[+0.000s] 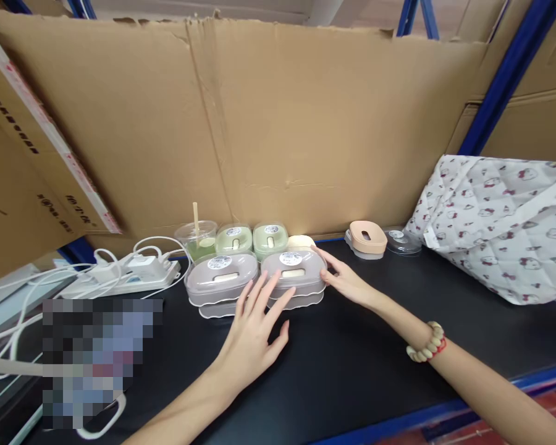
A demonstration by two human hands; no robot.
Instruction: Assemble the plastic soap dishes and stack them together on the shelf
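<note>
Two grey oval boxes with clear lids and round white stickers sit side by side, the left grey box (pixel 222 279) and the right grey box (pixel 301 272). Each rests on another scallop-edged grey piece. My left hand (pixel 254 337) is open in front of them, fingers spread, fingertips at the front of the right box. My right hand (pixel 347 281) is closed around the right end of that box, thumb near its side and fingers toward its back corner. Behind stand two green lidded boxes, a left one (pixel 234 240) and a right one (pixel 270 241), beside a partly hidden cream piece (pixel 301 241).
A clear cup (pixel 199 241) with green drink and a straw stands behind left. Left are a power strip (pixel 120 278) with cables and a blurred patch. A peach box (pixel 368 238), a clear lid (pixel 402 242) and a quilted bag (pixel 500 228) lie right. Cardboard (pixel 328 123) walls the back.
</note>
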